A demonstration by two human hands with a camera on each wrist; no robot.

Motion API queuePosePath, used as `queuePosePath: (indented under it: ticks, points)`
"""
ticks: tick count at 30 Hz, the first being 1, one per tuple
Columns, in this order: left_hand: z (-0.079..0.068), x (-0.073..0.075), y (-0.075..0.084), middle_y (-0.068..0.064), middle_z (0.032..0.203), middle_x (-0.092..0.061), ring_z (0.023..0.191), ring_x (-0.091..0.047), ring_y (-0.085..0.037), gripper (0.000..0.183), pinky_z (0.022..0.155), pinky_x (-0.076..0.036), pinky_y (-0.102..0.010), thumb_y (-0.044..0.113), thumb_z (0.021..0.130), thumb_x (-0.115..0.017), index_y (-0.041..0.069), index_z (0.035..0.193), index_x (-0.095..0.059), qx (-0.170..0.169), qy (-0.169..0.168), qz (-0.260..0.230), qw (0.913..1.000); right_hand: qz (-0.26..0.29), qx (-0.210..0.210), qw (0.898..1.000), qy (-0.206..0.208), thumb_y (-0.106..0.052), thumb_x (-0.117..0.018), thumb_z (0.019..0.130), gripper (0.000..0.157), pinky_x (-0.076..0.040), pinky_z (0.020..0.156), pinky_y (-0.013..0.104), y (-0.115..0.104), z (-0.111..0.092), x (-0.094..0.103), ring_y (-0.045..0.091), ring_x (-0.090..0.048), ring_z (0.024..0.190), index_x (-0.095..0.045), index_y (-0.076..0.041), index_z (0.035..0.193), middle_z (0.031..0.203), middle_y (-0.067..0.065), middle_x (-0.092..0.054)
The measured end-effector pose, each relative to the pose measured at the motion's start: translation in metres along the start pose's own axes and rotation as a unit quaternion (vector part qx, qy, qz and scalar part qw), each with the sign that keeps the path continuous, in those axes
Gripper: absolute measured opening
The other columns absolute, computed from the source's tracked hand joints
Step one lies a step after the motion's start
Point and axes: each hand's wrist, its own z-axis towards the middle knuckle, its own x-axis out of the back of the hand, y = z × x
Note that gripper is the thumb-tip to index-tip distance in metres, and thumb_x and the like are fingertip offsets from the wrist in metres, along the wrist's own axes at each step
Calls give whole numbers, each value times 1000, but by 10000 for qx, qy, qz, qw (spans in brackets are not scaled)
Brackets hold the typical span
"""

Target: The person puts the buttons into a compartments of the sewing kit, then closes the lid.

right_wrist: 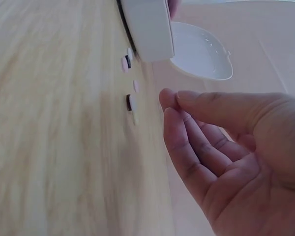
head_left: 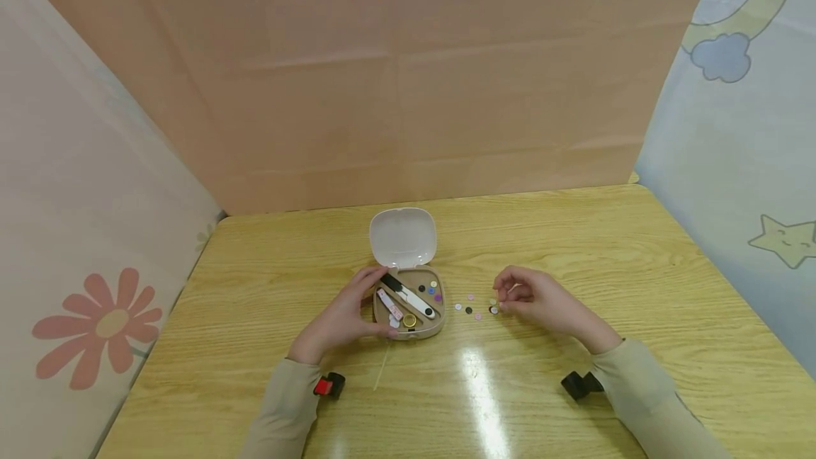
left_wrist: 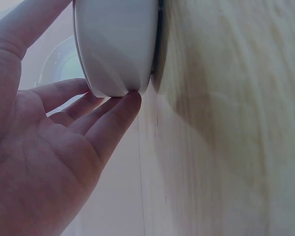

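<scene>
Sleeves [head_left: 283,402]: beige, on both forearms.
Strip [head_left: 381,368]: thin, pale, on the table [head_left: 236,317] in front of the case [head_left: 427,332].
Left hand [head_left: 338,317]: grips the case's left side, thumb at the front, fingers toward the back.
Right hand [head_left: 538,303]: fingers bent, thumb and index tips together near the loose buttons [head_left: 468,310]; cannot tell whether they pinch anything.
Loose buttons: pink, black and white among them, on the table between case and right hand.
Case: between the hands, holding clippers [head_left: 389,304], ring [head_left: 409,320], black-and-white tool [head_left: 416,299] and more buttons [head_left: 431,291].
Lid [head_left: 403,236]: raised behind the case.
Backdrop [head_left: 395,91]: tan, beyond the table.
</scene>
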Motion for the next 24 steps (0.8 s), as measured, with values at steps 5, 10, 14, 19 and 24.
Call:
queuePosePath:
  ticks: [5, 10, 14, 19, 24]
  points:
    - [1, 0, -1, 5, 147, -30, 135, -30, -17, 103, 108, -31, -43, 37, 66, -87, 14, 150, -31, 26, -12, -38, 10000, -67, -52, 9999, 121, 1, -67, 88, 33, -56, 74, 30, -7, 7, 0, 28, -66, 87, -54, 5, 118, 97, 16, -64]
    - [2, 0, -3, 7, 147, -30, 134, -31, -15, 103, 108, -32, -41, 37, 67, -87, 15, 150, -31, 96, -38, -17, 9999, 102, -122, 9997, 200, 1, -66, 88, 35, -56, 74, 33, -11, 16, -3, 33, -66, 88, -52, 6, 120, 96, 16, -65]
    - [2, -1, -4, 8, 147, -30, 134, -30, -15, 104, 109, -31, -41, 38, 66, -87, 15, 150, -31, 104, -35, -10, 9999, 264, -183, 9990, 302, 0, -66, 89, 36, -56, 73, 40, -16, 23, -6, 37, -66, 87, -52, 5, 121, 95, 15, -65]
    - [1, 0, -3, 8, 147, -29, 135, -29, -15, 105, 109, -30, -41, 39, 66, -87, 16, 151, -30, 105, -36, -23, 9999, 499, -237, 9978, 379, 2, -65, 89, 36, -56, 74, 44, -19, 33, -11, 39, -66, 87, -51, 5, 122, 94, 16, -64]
    - [1, 0, -2, 8, 147, -30, 135, -29, -15, 104, 110, -29, -42, 38, 66, -87, 16, 151, -30, 120, -48, 9, 9999, 556, -201, 9974, 406, 2, -66, 88, 36, -56, 73, 45, -22, 44, -18, 38, -66, 86, -52, 6, 121, 94, 16, -64]
